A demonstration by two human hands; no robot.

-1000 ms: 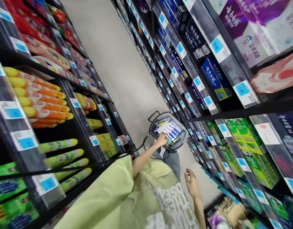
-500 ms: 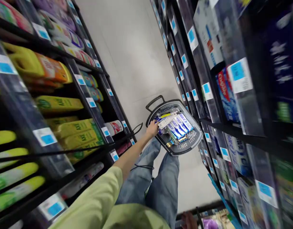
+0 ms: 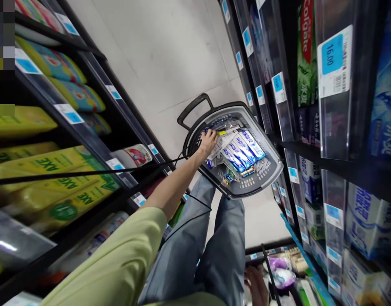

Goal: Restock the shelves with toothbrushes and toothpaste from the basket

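Read as a dial with twelve at the top, the head view has a grey plastic shopping basket with a black rim (image 3: 271,178) just off its centre towards three o'clock, in front of the person's legs in blue denim jeans (image 3: 229,242); its looped black handle (image 3: 195,111) points out at ten o'clock. The bare left hand (image 3: 209,142), at the end of an arm in a pale lime-green sleeve (image 3: 119,250), reaches into the basket at its nine o'clock side, knuckles up and fingers bent down over packages there; whether they are clamped on one cannot be told, as the tips are hidden. Three long blue-and-white cardboard boxes with blue lettering (image 3: 240,149) lie side by side on other packages, from the basket's middle towards its three o'clock end; a small bright-yellow piece (image 3: 222,133) shows just beside the hand, towards its two o'clock.

The right hand (image 3: 256,284) is at five o'clock by the lower edge, dim, its fingers bent; what it holds, if anything, cannot be told; a purple-and-white package (image 3: 280,274) lies near it, towards two o'clock. Yellow AXE packs (image 3: 61,187) fill a shelf at nine o'clock; a green-and-red Colgate box (image 3: 306,53) stands on another at two; a thin black cable (image 3: 71,173) runs from nine o'clock to the basket.
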